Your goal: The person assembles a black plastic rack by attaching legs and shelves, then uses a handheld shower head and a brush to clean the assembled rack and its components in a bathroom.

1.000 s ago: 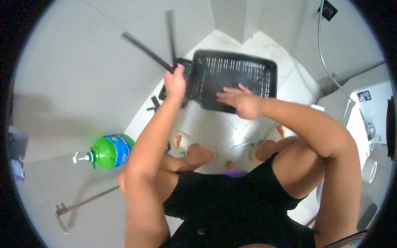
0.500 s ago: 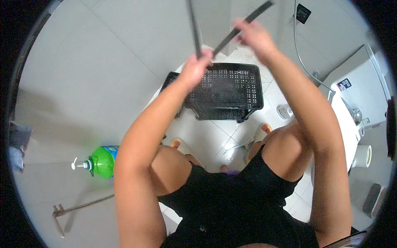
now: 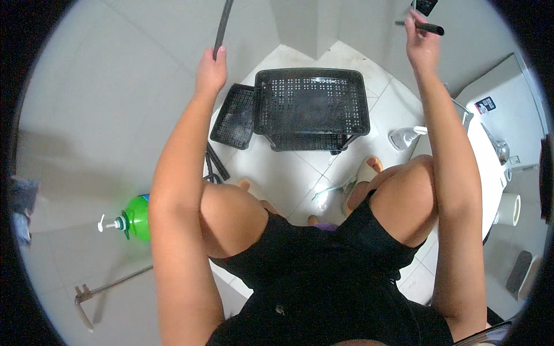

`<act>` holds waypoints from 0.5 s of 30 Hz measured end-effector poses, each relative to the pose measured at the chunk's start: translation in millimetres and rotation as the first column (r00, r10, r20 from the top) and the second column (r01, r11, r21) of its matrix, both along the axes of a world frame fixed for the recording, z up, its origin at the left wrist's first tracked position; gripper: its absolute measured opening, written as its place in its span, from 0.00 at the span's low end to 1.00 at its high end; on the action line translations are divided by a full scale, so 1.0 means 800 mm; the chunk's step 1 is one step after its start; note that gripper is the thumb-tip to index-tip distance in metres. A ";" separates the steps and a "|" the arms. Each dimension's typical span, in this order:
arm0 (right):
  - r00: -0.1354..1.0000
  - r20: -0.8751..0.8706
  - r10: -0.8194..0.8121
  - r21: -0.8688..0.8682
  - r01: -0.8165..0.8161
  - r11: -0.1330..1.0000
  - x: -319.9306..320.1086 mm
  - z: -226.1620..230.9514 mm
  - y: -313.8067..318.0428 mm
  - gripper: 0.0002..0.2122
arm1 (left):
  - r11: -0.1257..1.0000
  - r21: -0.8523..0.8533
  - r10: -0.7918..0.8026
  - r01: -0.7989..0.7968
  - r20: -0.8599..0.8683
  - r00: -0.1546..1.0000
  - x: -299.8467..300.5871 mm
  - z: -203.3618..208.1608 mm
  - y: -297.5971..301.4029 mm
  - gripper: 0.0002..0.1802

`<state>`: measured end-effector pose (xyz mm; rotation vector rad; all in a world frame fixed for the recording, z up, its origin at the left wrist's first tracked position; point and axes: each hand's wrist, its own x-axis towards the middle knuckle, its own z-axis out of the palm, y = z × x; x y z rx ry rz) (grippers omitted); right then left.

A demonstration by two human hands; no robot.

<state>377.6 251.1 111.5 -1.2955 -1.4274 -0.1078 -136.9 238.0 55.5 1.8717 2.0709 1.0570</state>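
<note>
Floor: white tiles (image 3: 294, 181) are spreading between grey walls (image 3: 115, 127), and from where I am standing, light is glinting on them.
Left hand: the left hand (image 3: 212, 70) is hovering left of top centre, its grip curling around the lower end of a long black rod (image 3: 223, 29) that is running past the top edge.
Right hand: well apart, at the upper right, the right hand (image 3: 423, 49) is pinching a second rod (image 3: 431, 28) in its grip, nearly crosswise.
Baskets: a large perforated basket (image 3: 311, 106) is standing upper centre, a lower tier (image 3: 309, 143) showing beneath it; a smaller basket (image 3: 234, 118) is lying just beside, to its left.
Spare bars: black bars (image 3: 218, 162) are lying below the smaller basket.
Bottles: a green pump bottle (image 3: 137, 219) is showing at centre left, a white bottle (image 3: 402, 138) right of centre.
</note>
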 end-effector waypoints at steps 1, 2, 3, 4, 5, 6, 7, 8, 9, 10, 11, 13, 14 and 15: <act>0.996 0.076 0.039 0.069 -0.044 0.997 -0.002 0.006 0.006 0.20 | 1.000 -0.012 -0.011 0.010 -0.093 0.996 -0.009 -0.001 0.001 0.34; 0.992 0.121 0.046 -0.109 -0.032 0.993 0.000 -0.004 0.014 0.21 | 0.999 -0.031 -0.028 0.022 -0.182 0.983 -0.021 -0.010 0.001 0.32; 0.981 0.183 0.060 -0.280 -0.006 0.960 0.005 -0.011 0.021 0.21 | 0.998 -0.046 -0.048 0.037 -0.267 0.962 -0.031 -0.018 0.002 0.31; 0.976 0.212 0.057 -0.629 0.092 0.772 0.012 -0.034 0.031 0.20 | 0.949 -0.312 -0.045 -0.054 -0.301 0.953 -0.049 -0.029 0.007 0.30; 0.968 0.247 0.052 -0.869 0.197 0.455 0.031 -0.054 0.033 0.20 | 0.757 -0.638 -0.011 -0.142 -0.229 0.973 -0.050 -0.055 0.005 0.28; 0.913 0.377 0.157 -0.807 0.241 0.539 0.047 -0.081 0.022 0.20 | 0.602 -0.777 0.048 -0.182 -0.192 0.980 -0.050 -0.073 -0.003 0.27; 0.826 0.506 0.248 -0.738 0.266 0.620 0.060 -0.098 0.010 0.21 | 0.565 -0.802 0.087 -0.193 -0.174 0.981 -0.045 -0.073 -0.006 0.26; 0.797 0.570 0.198 -0.692 0.336 0.639 0.070 -0.083 0.024 0.24 | 0.617 -0.765 0.102 -0.184 -0.154 0.983 -0.034 -0.065 -0.002 0.24; 0.960 0.266 0.091 -0.811 0.172 0.559 -0.004 -0.048 0.020 0.21 | 0.705 -0.670 0.089 -0.231 -0.240 0.967 -0.070 -0.037 -0.013 0.25; 0.978 0.206 0.017 -0.591 0.111 0.799 -0.020 -0.026 0.014 0.19 | 0.802 -0.556 0.046 -0.218 -0.306 0.951 -0.074 -0.008 -0.005 0.26; 0.983 0.184 0.011 -0.322 0.050 0.946 0.010 -0.013 0.015 0.18 | 0.932 -0.335 0.063 -0.139 -0.227 0.972 -0.018 0.013 -0.006 0.27; 0.990 0.117 0.080 0.144 -0.097 0.985 -0.025 0.028 -0.001 0.16 | 0.986 -0.100 0.106 -0.132 -0.230 0.967 -0.008 0.042 -0.033 0.29; 0.980 0.197 0.018 0.094 -0.037 0.995 -0.010 0.019 0.013 0.16 | 0.985 -0.120 0.084 -0.121 -0.274 0.958 -0.017 0.033 -0.026 0.30; 0.971 0.237 0.011 -0.142 0.023 0.990 -0.007 -0.011 0.021 0.16 | 0.983 -0.145 0.064 -0.116 -0.324 0.944 -0.032 0.017 -0.025 0.31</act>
